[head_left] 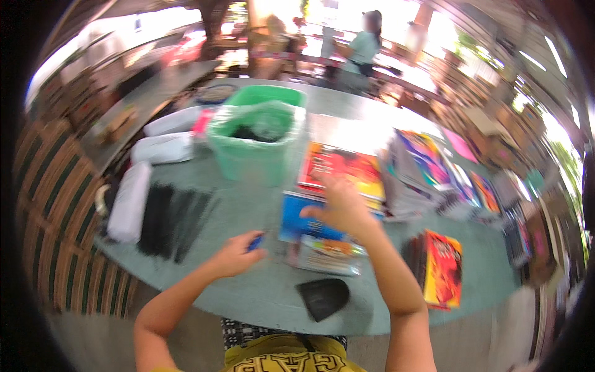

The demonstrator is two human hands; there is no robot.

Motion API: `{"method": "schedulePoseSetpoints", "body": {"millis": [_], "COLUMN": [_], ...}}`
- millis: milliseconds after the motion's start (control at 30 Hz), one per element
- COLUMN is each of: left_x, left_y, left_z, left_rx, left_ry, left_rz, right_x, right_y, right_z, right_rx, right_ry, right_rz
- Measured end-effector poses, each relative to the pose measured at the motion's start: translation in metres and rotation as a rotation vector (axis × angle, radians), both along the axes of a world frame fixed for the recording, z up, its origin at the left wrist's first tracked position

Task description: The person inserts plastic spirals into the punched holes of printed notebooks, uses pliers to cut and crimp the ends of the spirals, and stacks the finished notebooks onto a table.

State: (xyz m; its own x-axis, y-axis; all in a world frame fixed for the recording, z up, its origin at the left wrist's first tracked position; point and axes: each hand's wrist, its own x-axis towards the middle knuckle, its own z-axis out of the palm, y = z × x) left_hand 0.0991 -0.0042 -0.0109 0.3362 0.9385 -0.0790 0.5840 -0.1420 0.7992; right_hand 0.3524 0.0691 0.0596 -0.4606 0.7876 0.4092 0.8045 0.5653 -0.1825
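Observation:
Near the middle of the table, my left hand (236, 256) is closed around a small blue object (255, 242), whose kind I cannot make out. My right hand (339, 204) reaches over several booklets with its fingers apart, somewhat blurred. Below its fingers lies a red and yellow booklet (347, 164). Closer to me is a blue booklet (295, 217), partly covered by a thin colourful pack in clear plastic (328, 255). A flat black piece with one rounded end (323, 298) rests near the table's front edge.
A green bin (251, 158) with a clear liner stands at the back. White wrapped bundles (129, 201) and black strips (173, 220) lie left. Stacked booklets (412, 177) and a red pile (442, 268) sit right. Another person (361, 49) stands far back.

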Motion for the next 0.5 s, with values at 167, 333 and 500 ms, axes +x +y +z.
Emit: {"method": "schedulePoseSetpoints", "body": {"millis": [167, 333, 500], "left_x": [0.000, 0.014, 0.036], "left_y": [-0.007, -0.001, 0.002], "left_z": [0.006, -0.009, -0.024], "left_rx": [-0.144, -0.122, 0.068], "left_ry": [-0.036, -0.101, 0.061], "left_rz": [0.037, 0.005, -0.110], "right_x": [0.081, 0.142, 0.203], "right_y": [-0.078, -0.166, -0.154], "right_z": [0.036, 0.110, -0.027], "right_rx": [-0.198, 0.229, 0.191], "right_ry": [0.054, 0.115, -0.112], "right_rz": [-0.361, -0.801, -0.897]}}
